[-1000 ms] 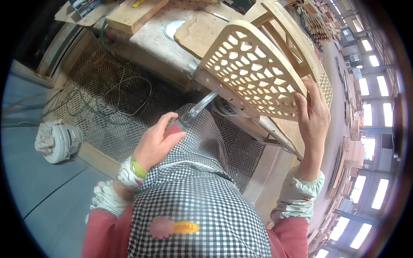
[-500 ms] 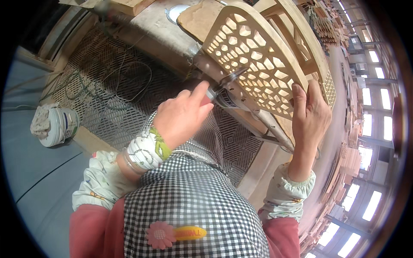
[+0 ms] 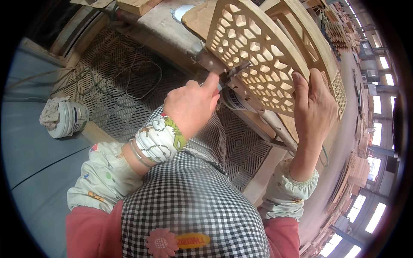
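My left hand (image 3: 191, 103) is closed round the handle of a putty knife (image 3: 239, 69). Its dark flat blade lies close to the pierced face of a pale wooden lattice panel (image 3: 287, 57); whether it touches, I cannot tell. The panel stands tilted on the bench edge, full of many-sided holes, part of a larger wooden frame (image 3: 307, 36). My right hand (image 3: 316, 99) grips the panel's near right edge, thumb on the pierced face and fingers behind, where they are partly hidden.
The workbench (image 3: 165, 23) carries a white round lid (image 3: 183, 12) and a wood block (image 3: 137, 4). Cables (image 3: 94, 86) lie on the perforated mat (image 3: 109, 56). A white bucket (image 3: 79, 117) with a pale lump on top stands at left. Stacked wood (image 3: 357, 172) lines the right.
The view has shifted slightly, so the panel and bucket appear further right. My left hand has moved a little with the putty knife; my right hand keeps its hold on the panel.
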Motion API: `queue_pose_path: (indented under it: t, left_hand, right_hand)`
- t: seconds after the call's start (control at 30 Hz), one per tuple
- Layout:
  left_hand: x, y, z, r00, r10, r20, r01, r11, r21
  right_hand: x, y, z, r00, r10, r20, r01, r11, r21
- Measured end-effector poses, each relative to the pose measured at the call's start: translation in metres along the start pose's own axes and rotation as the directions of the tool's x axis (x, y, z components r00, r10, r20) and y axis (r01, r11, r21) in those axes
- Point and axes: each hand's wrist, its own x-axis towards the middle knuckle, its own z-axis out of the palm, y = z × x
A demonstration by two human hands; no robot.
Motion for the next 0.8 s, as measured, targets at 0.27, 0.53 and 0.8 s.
queue_pose_path:
  t: [0.27, 0.53, 0.8]
  left_hand:
    - [-0.008, 0.000, -0.007, 0.995, -0.021, 0.093, 0.025, 0.999, -0.043]
    - [-0.003, -0.003, -0.013, 0.988, -0.028, 0.152, 0.053, 0.985, -0.165]
    - [-0.036, 0.000, -0.043, 0.962, 0.001, 0.274, 0.176, 0.764, -0.621]
  right_hand:
    - [-0.001, -0.001, -0.001, 1.000, -0.016, -0.015, 0.015, 0.999, -0.052]
    - [-0.003, -0.005, -0.002, 0.998, 0.057, 0.038, -0.055, 0.997, -0.056]
    - [-0.008, -0.012, -0.001, 0.999, -0.004, -0.052, 0.000, 0.997, -0.077]
